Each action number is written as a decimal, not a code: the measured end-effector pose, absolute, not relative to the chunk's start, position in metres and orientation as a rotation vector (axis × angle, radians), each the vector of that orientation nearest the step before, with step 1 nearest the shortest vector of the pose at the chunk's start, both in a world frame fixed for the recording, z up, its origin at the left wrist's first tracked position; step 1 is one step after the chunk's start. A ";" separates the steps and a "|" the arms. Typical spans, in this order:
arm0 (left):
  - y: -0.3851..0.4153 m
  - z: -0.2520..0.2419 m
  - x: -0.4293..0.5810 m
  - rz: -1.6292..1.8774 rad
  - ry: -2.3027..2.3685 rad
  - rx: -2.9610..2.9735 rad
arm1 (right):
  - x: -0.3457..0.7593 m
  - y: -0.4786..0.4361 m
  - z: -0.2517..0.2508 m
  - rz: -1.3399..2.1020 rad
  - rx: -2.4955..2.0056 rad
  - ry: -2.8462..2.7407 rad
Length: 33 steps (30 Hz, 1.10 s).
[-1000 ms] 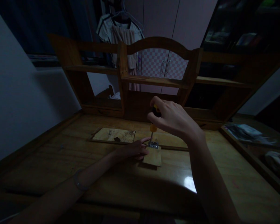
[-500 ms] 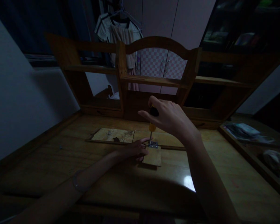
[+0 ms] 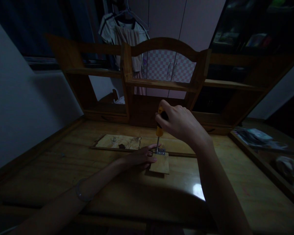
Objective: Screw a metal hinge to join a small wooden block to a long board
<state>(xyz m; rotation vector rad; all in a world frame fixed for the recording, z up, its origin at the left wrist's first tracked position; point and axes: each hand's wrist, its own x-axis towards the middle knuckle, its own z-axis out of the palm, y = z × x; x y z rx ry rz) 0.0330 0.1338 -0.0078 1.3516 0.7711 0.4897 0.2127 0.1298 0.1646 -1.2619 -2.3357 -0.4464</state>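
Note:
My right hand (image 3: 178,122) grips the yellow-and-black handle of a screwdriver (image 3: 159,130), thumb and forefinger closed near its top. The shaft points down, its tip at the left side of a small metal hinge (image 3: 161,151). The hinge lies across the edge of a small wooden board (image 3: 160,164) and a long wooden strip (image 3: 178,146) behind it. My left hand (image 3: 144,156) holds the small board at its left edge, with one finger reaching beside the hinge. The screw under the tip is too small to make out.
A worn, stained panel piece (image 3: 120,142) lies on the left part of the strip. All this rests on a wooden desk (image 3: 88,163). A wooden shelf unit (image 3: 161,85) stands along the back. Papers and cloth (image 3: 254,137) lie at the right beyond a raised ledge.
My right thumb and forefinger, spread off the handle before, have closed around it. My left thumb has shifted slightly on the small board. The screwdriver stays at the hinge.

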 end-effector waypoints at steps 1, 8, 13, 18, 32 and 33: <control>0.134 -0.007 0.033 0.488 0.763 1.351 | 0.213 0.130 0.164 -0.465 -1.262 -2.333; 0.130 -0.002 0.035 0.520 0.760 1.344 | 0.214 0.129 0.167 -0.333 -1.198 -2.321; 0.136 -0.012 0.036 0.520 0.767 1.333 | 0.214 0.135 0.164 -0.272 -1.087 -2.328; 0.139 -0.015 0.036 0.499 0.746 1.342 | 0.213 0.138 0.162 -0.206 -1.028 -2.342; 0.145 -0.026 0.032 0.498 0.732 1.381 | 0.213 0.137 0.165 -0.227 -1.062 -2.355; 0.146 -0.027 0.032 0.492 0.728 1.379 | 0.213 0.137 0.165 -0.232 -1.082 -2.362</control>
